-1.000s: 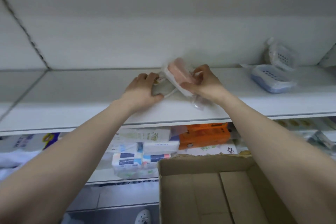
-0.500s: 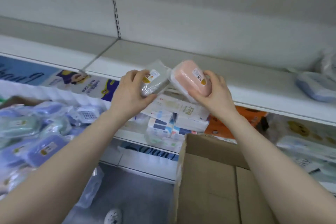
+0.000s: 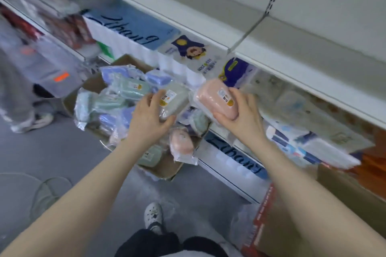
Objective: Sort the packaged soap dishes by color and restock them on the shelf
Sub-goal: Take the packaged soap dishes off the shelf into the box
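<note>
Head view: we hold a grey-green soap dish (image 3: 174, 101) in our left hand (image 3: 149, 120) and a pink soap dish (image 3: 215, 102) in our right hand (image 3: 243, 116), above the box (image 3: 165, 168) of mixed packs. Sorting seems underway; next, each colour needs its shelf (image 3: 292, 48) spot.

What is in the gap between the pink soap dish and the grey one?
Nothing held: the pink dish and grey dish sit apart, and through the gap the head view shows more packets in the box below.
</note>
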{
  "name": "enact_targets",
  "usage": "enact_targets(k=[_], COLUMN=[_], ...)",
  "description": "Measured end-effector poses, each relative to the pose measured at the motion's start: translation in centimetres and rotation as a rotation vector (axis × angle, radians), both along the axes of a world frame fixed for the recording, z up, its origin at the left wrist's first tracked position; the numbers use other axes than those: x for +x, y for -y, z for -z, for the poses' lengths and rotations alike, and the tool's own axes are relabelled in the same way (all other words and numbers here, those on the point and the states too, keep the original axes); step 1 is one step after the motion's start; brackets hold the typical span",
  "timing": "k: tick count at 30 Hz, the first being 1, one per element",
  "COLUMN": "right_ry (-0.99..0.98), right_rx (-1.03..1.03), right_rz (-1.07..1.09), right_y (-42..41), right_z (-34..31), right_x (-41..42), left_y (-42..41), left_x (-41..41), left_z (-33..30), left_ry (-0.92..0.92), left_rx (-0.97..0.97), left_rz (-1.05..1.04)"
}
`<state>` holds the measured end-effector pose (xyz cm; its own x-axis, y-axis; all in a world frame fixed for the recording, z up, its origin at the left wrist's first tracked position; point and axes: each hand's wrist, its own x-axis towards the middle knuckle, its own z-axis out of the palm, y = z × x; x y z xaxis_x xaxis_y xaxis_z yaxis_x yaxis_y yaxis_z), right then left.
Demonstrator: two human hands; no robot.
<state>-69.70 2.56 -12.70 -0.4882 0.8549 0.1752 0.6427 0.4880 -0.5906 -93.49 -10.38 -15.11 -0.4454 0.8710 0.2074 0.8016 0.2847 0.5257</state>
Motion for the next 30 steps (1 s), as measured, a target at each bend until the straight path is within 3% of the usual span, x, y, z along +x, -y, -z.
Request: enact_targets(k=[7, 15, 22, 30], right_ry=[0.219, 0.367, 0.472, 0.528], right_rx=[-0.105, -0.088, 0.012, 0.065], right_rz=[-0.042, -0.056, -0.169, -0.2], right_y=[-0.4, -4.2, -4.9, -4.6], right_z=[7.4, 11.7, 14.6, 11.8], right_x=[-12.8, -21.9, -24.3, -22.4], left_y=[4.4, -0.1, -2.2, -2.4], left_x=[-13.0, -18.9, -20.0, -19.7], left_z=[5.6, 10.1, 12.4, 11.0], left_ry=[0.057, -0.031, -0.193, -0.222], left_rx=[-0.208, -0.331, -0.398, -0.403], left_rz=[-0.141, -0.092, -0.006, 0.05])
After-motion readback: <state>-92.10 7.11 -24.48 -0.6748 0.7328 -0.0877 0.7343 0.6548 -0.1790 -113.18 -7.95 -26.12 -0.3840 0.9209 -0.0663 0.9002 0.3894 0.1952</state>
